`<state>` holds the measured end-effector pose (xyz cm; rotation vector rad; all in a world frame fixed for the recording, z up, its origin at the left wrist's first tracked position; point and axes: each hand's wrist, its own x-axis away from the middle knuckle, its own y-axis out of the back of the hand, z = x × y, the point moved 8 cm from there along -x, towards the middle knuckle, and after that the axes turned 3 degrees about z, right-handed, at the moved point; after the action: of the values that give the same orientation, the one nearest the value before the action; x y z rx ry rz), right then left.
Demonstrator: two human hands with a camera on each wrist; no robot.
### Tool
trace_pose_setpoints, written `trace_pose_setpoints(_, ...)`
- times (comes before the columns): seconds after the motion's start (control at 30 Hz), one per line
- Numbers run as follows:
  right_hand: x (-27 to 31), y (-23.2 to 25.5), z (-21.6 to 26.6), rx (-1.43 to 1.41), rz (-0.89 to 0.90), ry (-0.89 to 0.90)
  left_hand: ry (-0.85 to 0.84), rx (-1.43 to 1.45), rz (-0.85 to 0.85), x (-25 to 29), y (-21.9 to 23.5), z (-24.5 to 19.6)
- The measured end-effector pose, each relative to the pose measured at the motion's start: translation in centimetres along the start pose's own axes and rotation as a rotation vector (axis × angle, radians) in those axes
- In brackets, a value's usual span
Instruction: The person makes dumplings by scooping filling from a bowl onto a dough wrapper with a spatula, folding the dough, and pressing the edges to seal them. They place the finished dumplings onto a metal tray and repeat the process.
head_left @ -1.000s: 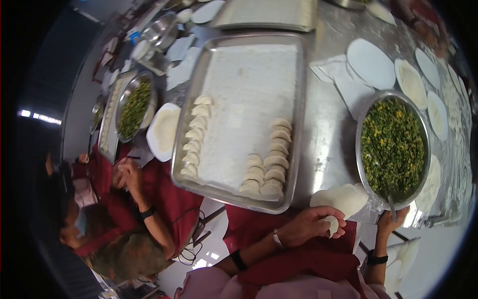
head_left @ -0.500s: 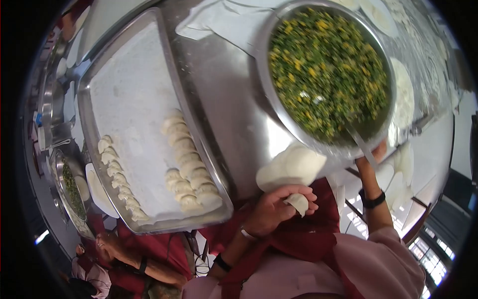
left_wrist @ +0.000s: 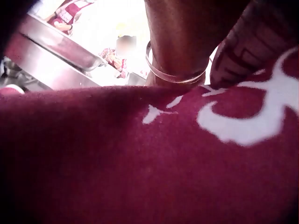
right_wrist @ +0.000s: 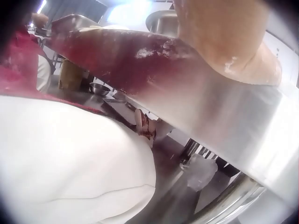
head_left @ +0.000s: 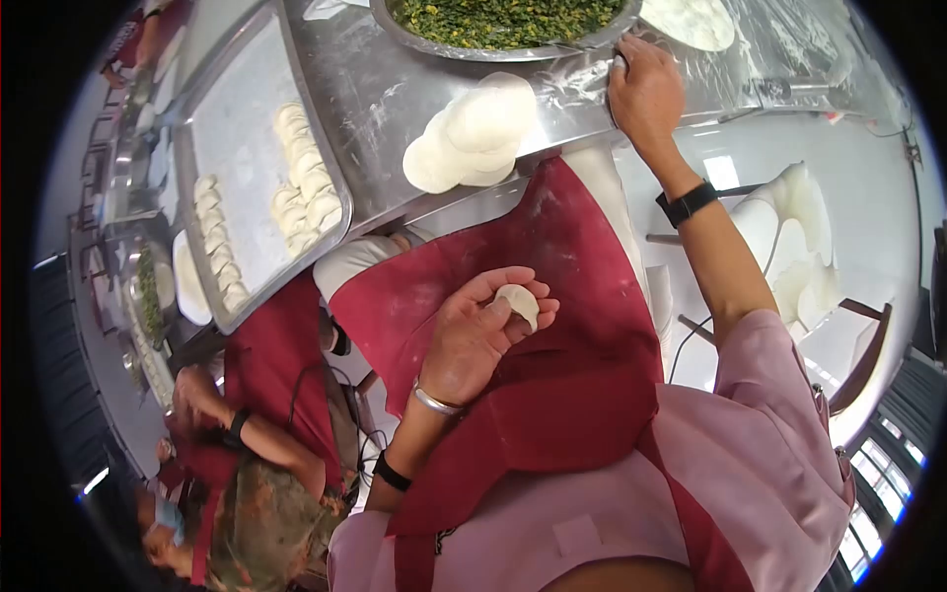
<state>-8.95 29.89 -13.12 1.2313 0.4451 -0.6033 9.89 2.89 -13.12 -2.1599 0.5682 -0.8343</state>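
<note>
In front of the red apron (head_left: 582, 266), my left hand (head_left: 469, 340) holds a small folded dumpling (head_left: 519, 306), pale and crescent-shaped, on its fingers with the thumb against it. The left wrist view shows mostly apron cloth and the bracelet (left_wrist: 175, 78); the dumpling is hidden there. My right hand (head_left: 648, 89) rests on the metal table's edge beside the bowl (head_left: 493, 54) of chopped green and yellow filling, holding nothing visible. Seen from the right wrist, part of that hand (right_wrist: 229, 37) leans over the table edge (right_wrist: 205, 107). Round dough wrappers (head_left: 483, 128) lie overlapped near the table edge.
At the left, a metal tray (head_left: 343, 212) bears rows of dumplings (head_left: 308, 183). Another person in a red apron works beyond it, a hand (head_left: 200, 392) near that tray. Chairs (head_left: 858, 360) stand at the right, and a floured dough round (head_left: 695, 22) lies past the bowl.
The head view has swung down toward the lap, so bowl and wrappers sit higher in it. My left hand, still with the dumpling, is farther from the wrappers. The right hand stays by the bowl.
</note>
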Motion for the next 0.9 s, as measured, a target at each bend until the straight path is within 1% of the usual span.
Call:
trace_pose_setpoints(0.07,-0.1,0.3,0.0,-0.016,0.013,-0.013,-0.030,-0.041,-0.048,1.5,-0.7,0.2)
trace_pose_setpoints(0.13,0.1,0.7,0.1,-0.043,-0.013,-0.012,-0.051,-0.073,-0.102,3.0,-1.2,0.6)
trace_pose_setpoints(0.23,0.3,1.0,-0.1,-0.092,-0.014,-0.020,-0.077,-0.103,-0.123,4.5,-2.3,1.5)
trace_pose_setpoints(0.33,0.1,0.9,-0.4,-0.145,-0.047,-0.048,-0.088,-0.125,-0.055,4.9,-3.1,2.4)
trace_pose_setpoints(0.47,0.3,0.4,-0.8,-0.190,-0.024,-0.104,-0.086,-0.121,-0.042,4.8,-4.2,2.9)
trace_pose_setpoints(0.57,0.4,1.7,-0.5,-0.209,-0.075,-0.144,-0.083,-0.103,-0.037,5.0,-4.2,3.2)
trace_pose_setpoints(0.63,0.4,1.9,0.3,-0.212,-0.070,-0.072,-0.075,-0.114,-0.020,5.0,-4.3,3.0)
trace_pose_setpoints(0.67,0.2,2.0,-0.1,-0.197,-0.071,-0.047,-0.096,-0.112,-0.042,5.0,-4.4,2.8)
trace_pose_setpoints(0.73,0.3,-0.6,-1.6,-0.223,-0.058,-0.160,-0.088,-0.102,-0.035,4.9,-4.7,2.7)
trace_pose_setpoints(0.77,0.4,-0.5,-1.7,-0.150,-0.003,-0.180,-0.088,-0.097,-0.057,5.0,-4.4,2.7)
trace_pose_setpoints(0.8,1.0,0.0,-2.8,-0.462,-0.054,-0.403,-0.098,-0.070,-0.057,5.1,-4.2,2.8)
trace_pose_setpoints(0.83,0.7,0.8,-1.6,-0.241,0.005,-0.249,-0.118,-0.040,-0.062,5.1,-4.1,2.7)
trace_pose_setpoints(0.87,0.9,0.0,-1.7,-0.173,-0.035,-0.273,-0.101,-0.030,-0.044,5.0,-4.1,2.9)
trace_pose_setpoints(0.9,0.8,0.8,-1.5,-0.188,-0.026,-0.271,-0.098,-0.015,-0.036,5.0,-3.9,2.9)
